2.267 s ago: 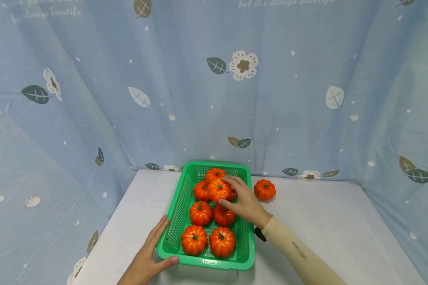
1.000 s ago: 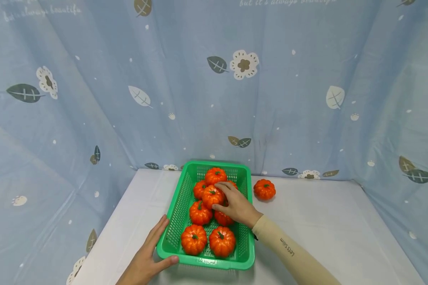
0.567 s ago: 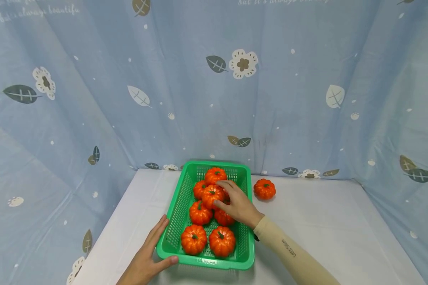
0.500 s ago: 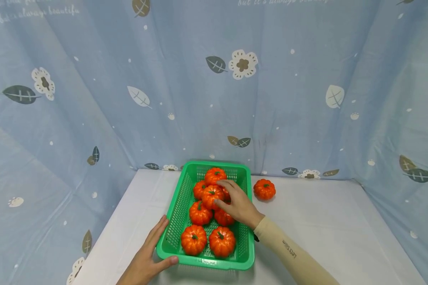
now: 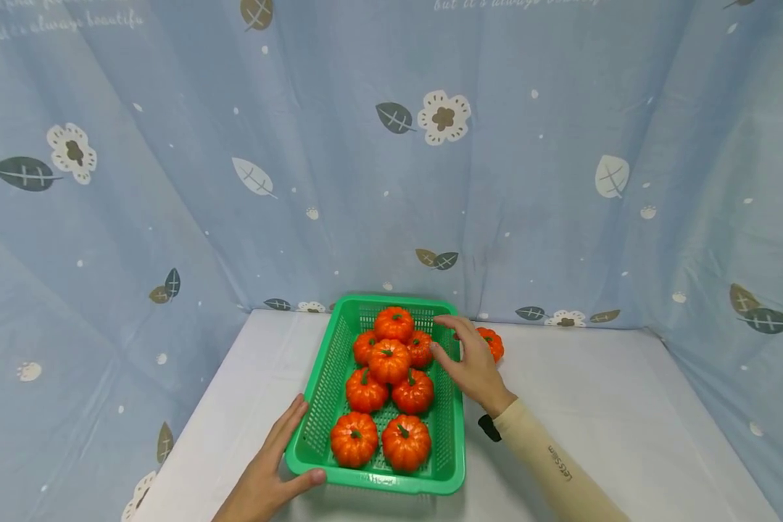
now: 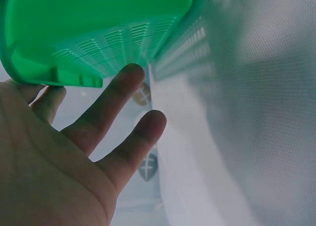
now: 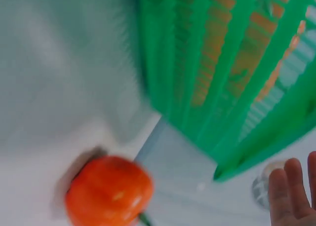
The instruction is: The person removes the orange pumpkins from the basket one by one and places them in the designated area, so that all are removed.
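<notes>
My left hand (image 5: 270,457) lies at the near left corner of a green plastic basket (image 5: 309,467), thumb at the front rim. In the left wrist view its fingers (image 6: 101,114) are straight and spread against the basket's outer side. Several small orange pumpkins (image 5: 354,439) sit in the basket, with one pumpkin (image 5: 389,361) resting on top in the middle. My right hand (image 5: 473,366) is over the basket's right rim, thumb and fingers apart and holding nothing. Partly behind it, another pumpkin (image 5: 492,343) lies on the table outside the basket; the right wrist view shows this pumpkin (image 7: 109,192) too.
The basket stands on a white-covered table (image 5: 600,406). A blue curtain (image 5: 339,181) with leaves and flowers hangs along the back and both sides. A black band (image 5: 489,428) shows at my right wrist, next to a beige sleeve (image 5: 548,457).
My right hand has let go of the top pumpkin and moved right, to the basket's rim, now partly covering the pumpkin outside. Earlier it brought that top pumpkin slightly nearer. My left hand stays put.
</notes>
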`<state>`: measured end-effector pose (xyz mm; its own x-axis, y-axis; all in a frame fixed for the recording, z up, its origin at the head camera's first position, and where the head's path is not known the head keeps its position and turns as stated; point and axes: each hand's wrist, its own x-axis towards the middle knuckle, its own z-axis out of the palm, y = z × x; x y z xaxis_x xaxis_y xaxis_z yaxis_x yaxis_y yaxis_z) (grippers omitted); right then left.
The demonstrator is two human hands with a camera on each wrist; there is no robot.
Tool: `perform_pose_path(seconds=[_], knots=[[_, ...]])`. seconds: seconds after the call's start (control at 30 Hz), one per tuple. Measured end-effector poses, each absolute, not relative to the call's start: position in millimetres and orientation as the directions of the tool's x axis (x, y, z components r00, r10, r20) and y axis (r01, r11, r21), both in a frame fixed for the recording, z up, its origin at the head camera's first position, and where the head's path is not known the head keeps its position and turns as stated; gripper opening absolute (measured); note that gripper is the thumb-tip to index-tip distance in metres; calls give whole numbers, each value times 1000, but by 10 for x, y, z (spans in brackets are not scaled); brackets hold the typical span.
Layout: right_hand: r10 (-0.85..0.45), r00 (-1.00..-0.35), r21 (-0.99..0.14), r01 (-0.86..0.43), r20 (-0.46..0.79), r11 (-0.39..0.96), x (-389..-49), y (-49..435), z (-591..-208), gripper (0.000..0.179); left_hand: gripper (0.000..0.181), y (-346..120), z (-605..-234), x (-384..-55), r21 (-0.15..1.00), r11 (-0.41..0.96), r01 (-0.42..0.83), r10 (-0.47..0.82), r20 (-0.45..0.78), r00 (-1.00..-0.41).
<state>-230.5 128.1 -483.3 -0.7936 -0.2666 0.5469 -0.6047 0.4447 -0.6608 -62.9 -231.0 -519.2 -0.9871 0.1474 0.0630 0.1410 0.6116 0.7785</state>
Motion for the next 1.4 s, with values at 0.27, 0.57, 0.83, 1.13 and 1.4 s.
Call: perform_pose_path(seconds=[0.27, 0.57, 0.83, 1.13, 1.4], knots=[[-153, -846, -665, -501, 510, 554, -2442, 1701, -4968, 56, 102, -2320, -5189, -631, 787, 603, 130, 147, 51, -988], [-79, -967, -718, -235, 243, 656, -2492, 2001, -5142, 74, 102, -2317, -5188, -623, 785, 603, 141, 150, 62, -987], [-77, -987, -674, -151, 138, 723, -2529, 2079, -5278, 83, 102, -2325, -5203, -627, 791, 597, 134, 147, 57, -988], [-89, -991, -681, -133, 99, 720, -2559, 2078, -5315, 83, 101, -2318, -5176, -637, 794, 597, 114, 141, 36, -989], [-94, -991, -676, -136, 99, 724, -2599, 2083, -5342, 75, 100, -2315, -5168, -634, 797, 595, 97, 138, 17, -990]])
